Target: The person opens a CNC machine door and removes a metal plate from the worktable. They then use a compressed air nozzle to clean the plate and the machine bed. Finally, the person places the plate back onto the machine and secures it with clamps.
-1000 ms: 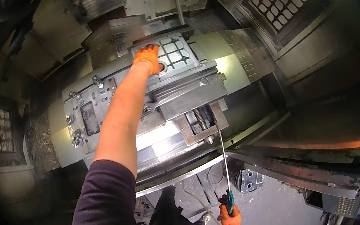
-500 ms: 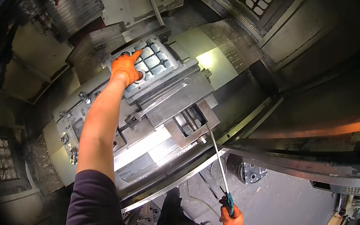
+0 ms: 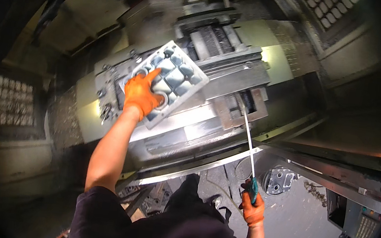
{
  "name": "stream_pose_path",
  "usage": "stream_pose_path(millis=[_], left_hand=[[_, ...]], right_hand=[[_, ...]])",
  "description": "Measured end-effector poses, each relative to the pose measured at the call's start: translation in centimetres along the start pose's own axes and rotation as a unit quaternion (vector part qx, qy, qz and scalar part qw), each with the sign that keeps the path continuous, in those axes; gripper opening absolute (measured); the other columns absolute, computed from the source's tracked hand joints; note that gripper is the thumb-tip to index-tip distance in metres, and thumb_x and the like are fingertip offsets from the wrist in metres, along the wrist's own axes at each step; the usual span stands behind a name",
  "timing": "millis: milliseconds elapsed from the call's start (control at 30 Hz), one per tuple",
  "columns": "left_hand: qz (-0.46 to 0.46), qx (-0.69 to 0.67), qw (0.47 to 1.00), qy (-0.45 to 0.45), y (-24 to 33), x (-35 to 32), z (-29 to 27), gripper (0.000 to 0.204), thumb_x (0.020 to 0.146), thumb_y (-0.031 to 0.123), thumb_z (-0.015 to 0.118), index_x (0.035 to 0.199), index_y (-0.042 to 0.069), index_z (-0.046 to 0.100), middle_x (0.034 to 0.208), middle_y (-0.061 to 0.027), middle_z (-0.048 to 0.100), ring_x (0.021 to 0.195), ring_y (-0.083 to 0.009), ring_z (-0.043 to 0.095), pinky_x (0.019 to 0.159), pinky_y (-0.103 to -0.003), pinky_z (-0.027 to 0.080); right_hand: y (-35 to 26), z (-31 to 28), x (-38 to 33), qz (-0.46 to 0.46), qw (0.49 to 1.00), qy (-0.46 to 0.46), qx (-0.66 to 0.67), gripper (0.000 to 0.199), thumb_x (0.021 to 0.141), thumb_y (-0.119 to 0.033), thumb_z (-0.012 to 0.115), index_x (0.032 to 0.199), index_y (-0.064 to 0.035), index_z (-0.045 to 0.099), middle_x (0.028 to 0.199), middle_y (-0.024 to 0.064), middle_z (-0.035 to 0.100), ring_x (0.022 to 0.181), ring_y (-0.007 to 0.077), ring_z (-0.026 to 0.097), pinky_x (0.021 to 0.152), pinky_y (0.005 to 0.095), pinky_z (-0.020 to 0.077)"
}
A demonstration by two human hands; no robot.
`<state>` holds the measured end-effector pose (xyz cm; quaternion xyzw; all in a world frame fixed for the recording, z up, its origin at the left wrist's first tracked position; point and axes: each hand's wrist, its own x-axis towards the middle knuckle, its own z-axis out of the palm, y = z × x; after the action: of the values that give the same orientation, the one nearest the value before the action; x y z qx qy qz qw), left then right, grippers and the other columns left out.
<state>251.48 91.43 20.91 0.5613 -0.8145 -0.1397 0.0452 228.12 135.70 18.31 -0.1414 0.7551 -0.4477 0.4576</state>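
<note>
My left hand (image 3: 141, 94), in an orange glove, grips a grey metal plate with a grid of pockets (image 3: 175, 79) and holds it tilted above the machine vise (image 3: 233, 88) inside a milling machine. My right hand (image 3: 253, 208), also gloved in orange, hangs low outside the machine and is closed around the teal handle of a long thin air nozzle (image 3: 248, 140). The nozzle's tip points up toward the vise jaws.
The machine table (image 3: 103, 122) and bright sheet-metal guards surround the vise. A round metal part (image 3: 279, 180) lies on the grey floor at lower right. A control panel (image 3: 363, 223) sits at the far right. A tray of gridded parts (image 3: 10, 101) shows at left.
My left hand has lifted the pocketed plate off its seat and drawn it toward me and to the left. The right hand with the nozzle has barely moved.
</note>
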Motion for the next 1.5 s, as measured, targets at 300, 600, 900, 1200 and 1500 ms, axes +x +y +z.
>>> stream_pose_path(millis=[300, 600, 900, 1200, 1500], left_hand=[[-0.294, -0.191, 0.925, -0.146, -7.3, -23.0, 4.5, 0.075, 0.068, 0.026, 0.083, 0.14, 0.031, 0.065, 0.129, -0.022, 0.069, 0.12, -0.039, 0.065, 0.108, -0.039, 0.049], [-0.274, -0.528, 0.803, -0.04, -19.6, -33.4, 26.7, 0.072, 0.075, 0.008, 0.088, 0.141, 0.003, 0.06, 0.116, -0.012, 0.075, 0.103, -0.0169, 0.071, 0.09, -0.029, 0.056], [-0.311, -0.593, 0.741, 0.041, -27.4, -31.0, 30.4, 0.08, 0.071, 0.015, 0.096, 0.142, 0.007, 0.06, 0.12, -0.0122, 0.074, 0.108, -0.0188, 0.069, 0.094, -0.03, 0.056], [-0.398, -0.677, 0.614, 0.08, -25.7, -28.3, 22.4, 0.084, 0.067, 0.012, 0.098, 0.141, 0.002, 0.059, 0.12, -0.0123, 0.073, 0.102, -0.0164, 0.069, 0.092, -0.03, 0.056], [-0.26, -0.485, 0.835, -0.016, -28.8, -29.0, 25.7, 0.056, 0.095, 0.011, 0.069, 0.149, 0.012, 0.055, 0.131, -0.013, 0.07, 0.114, -0.0174, 0.068, 0.097, -0.027, 0.051]], right_hand=[[-1.2, -0.6, -0.6, 0.049, 0.973, -0.213, -0.068, 0.04, 0.096, -0.008, 0.063, 0.136, -0.0037, 0.064, 0.085, -0.0019, 0.064, 0.059, 0.0037, 0.052, 0.054, 0.0215, 0.0429], [-16.1, 6.3, -0.9, -0.115, 0.744, -0.363, -0.548, 0.033, 0.098, -0.025, 0.065, 0.129, -0.0149, 0.065, 0.1, 0.0176, 0.073, 0.093, 0.0385, 0.07, 0.082, 0.0456, 0.0554], [-23.1, 22.7, -3.2, -0.175, 0.491, -0.329, -0.787, 0.033, 0.105, -0.036, 0.052, 0.117, -0.0084, 0.066, 0.103, 0.0178, 0.074, 0.101, 0.0404, 0.069, 0.088, 0.0496, 0.0543], [-23.3, 28.2, -1.9, -0.222, 0.472, -0.312, -0.794, 0.031, 0.101, -0.033, 0.057, 0.112, -0.0079, 0.073, 0.104, 0.0189, 0.075, 0.097, 0.0394, 0.071, 0.085, 0.0476, 0.0562], [-22.1, 31.3, -0.5, -0.224, 0.504, -0.309, -0.774, 0.033, 0.098, -0.032, 0.06, 0.107, -0.0056, 0.077, 0.104, 0.0203, 0.075, 0.098, 0.0388, 0.073, 0.085, 0.0465, 0.0575]])
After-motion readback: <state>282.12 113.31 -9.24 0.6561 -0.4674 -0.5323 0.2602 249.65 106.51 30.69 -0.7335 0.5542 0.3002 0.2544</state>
